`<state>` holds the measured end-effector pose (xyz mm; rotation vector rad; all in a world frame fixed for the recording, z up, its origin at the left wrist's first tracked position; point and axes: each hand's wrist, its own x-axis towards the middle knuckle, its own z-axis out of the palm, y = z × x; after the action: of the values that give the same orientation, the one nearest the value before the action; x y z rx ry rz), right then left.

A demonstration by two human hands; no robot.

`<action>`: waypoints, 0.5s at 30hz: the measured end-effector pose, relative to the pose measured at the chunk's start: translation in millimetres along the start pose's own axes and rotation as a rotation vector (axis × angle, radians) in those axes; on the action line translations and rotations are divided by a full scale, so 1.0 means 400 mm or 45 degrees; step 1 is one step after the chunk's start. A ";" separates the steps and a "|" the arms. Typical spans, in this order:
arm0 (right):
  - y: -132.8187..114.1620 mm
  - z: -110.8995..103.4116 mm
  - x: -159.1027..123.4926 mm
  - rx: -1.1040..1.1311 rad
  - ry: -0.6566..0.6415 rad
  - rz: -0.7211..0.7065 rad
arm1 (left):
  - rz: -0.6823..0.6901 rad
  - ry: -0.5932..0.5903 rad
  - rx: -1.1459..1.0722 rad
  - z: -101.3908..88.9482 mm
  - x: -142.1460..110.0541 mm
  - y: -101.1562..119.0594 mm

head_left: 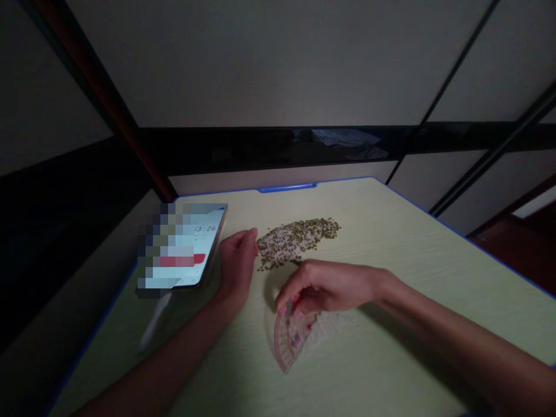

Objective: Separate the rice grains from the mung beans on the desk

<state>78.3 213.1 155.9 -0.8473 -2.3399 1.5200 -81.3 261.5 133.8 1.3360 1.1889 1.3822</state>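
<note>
A spread pile of small green beans mixed with white grains (297, 240) lies on the pale table. At the left end of this pile rests my left hand (238, 260), its fingers curled in and touching the nearest beans; whatever they may hold is hidden. Closer to me, my right hand (319, 286) pinches a clear protractor with pink markings (286, 341) between thumb and fingers. The protractor tilts with its curved edge to the left. Beside it, to the right, is a thin scatter of white grains (339, 321), partly under the right hand.
A phone (191, 255) with a lit timer screen stands at the left, close to my left hand. Below it runs a blurred white strip (154, 324), perhaps a cable. The table (412, 243) has a blue rim and a blue handle (289, 187); cabinet panels (278, 63) rise behind.
</note>
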 end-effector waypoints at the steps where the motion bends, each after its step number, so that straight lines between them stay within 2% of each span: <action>1: -0.001 0.001 -0.005 -0.001 -0.024 0.012 | -0.004 -0.002 -0.010 0.000 0.000 0.000; 9: -0.012 0.005 -0.060 -0.036 -0.179 0.075 | 0.006 -0.009 -0.063 -0.001 0.004 -0.008; 15: -0.028 0.012 -0.103 0.038 -0.199 0.148 | 0.000 -0.009 -0.064 -0.001 0.009 -0.009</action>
<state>105.5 182.4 168.8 -0.9020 -2.4073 1.7214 -82.1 265.5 131.1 1.3045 1.1420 1.3971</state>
